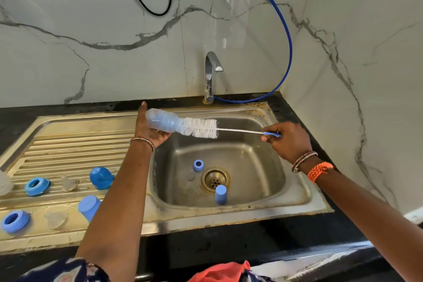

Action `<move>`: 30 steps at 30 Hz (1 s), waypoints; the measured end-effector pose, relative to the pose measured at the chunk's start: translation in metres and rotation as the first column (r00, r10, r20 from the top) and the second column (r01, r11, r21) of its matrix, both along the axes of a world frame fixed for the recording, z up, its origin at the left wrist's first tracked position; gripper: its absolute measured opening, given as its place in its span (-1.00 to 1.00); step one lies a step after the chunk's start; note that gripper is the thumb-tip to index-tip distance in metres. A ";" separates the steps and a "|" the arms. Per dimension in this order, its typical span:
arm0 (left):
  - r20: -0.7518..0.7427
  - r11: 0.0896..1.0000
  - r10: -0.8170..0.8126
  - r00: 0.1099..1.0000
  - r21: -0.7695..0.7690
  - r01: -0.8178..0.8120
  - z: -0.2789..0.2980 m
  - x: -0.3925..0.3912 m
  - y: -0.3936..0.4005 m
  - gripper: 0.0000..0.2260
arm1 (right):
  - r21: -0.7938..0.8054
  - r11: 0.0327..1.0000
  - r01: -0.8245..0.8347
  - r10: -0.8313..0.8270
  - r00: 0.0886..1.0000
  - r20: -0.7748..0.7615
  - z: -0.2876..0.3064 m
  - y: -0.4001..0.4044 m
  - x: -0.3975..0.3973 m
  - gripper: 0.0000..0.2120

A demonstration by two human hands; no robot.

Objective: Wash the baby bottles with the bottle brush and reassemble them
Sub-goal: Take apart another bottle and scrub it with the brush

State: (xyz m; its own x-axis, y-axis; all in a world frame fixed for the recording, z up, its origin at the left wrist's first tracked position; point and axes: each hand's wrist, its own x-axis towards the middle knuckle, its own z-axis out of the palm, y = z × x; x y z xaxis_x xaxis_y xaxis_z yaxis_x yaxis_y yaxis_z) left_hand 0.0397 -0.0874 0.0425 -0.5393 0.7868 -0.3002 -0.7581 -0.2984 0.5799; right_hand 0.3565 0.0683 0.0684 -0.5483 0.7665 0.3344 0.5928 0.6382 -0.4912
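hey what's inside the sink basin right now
Inside the steel sink basin: a small blue ring beside the brass drain, a clear teat lying near it, and a light-blue cap. The near wall's foot is hidden.

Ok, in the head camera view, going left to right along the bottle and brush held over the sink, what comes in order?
Left hand → clear bottle → white bristles → thin wire stem → blue handle → right hand.

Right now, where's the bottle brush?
Head view, centre: the bottle brush is over the sink, bristles partly inside the bottle, right hand holding its handle.
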 end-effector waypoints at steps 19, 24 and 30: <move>-0.276 0.989 0.035 0.961 -0.126 -0.073 -0.002 0.019 0.008 -0.85 | -0.886 0.458 0.080 0.056 0.991 0.118 0.027 0.016 0.004 -0.69; -0.446 0.800 0.391 0.805 -0.268 -0.537 -0.022 0.019 0.028 -0.77 | -0.894 0.430 0.126 0.177 0.959 0.220 0.033 0.013 0.003 -0.69; -0.370 0.621 0.482 0.794 -0.494 -0.608 -0.033 0.033 0.042 -0.53 | -0.841 0.523 0.140 0.170 0.949 0.264 0.048 0.017 0.011 -0.68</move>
State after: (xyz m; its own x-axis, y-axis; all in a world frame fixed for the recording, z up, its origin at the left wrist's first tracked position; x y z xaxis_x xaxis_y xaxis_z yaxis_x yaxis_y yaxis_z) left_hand 0.0724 -0.0455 0.0093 -0.9040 0.0433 -0.4253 -0.4252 -0.1928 0.8843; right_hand 0.3679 0.0855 0.1165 -0.5073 0.5868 -0.6311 0.7901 0.0243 -0.6125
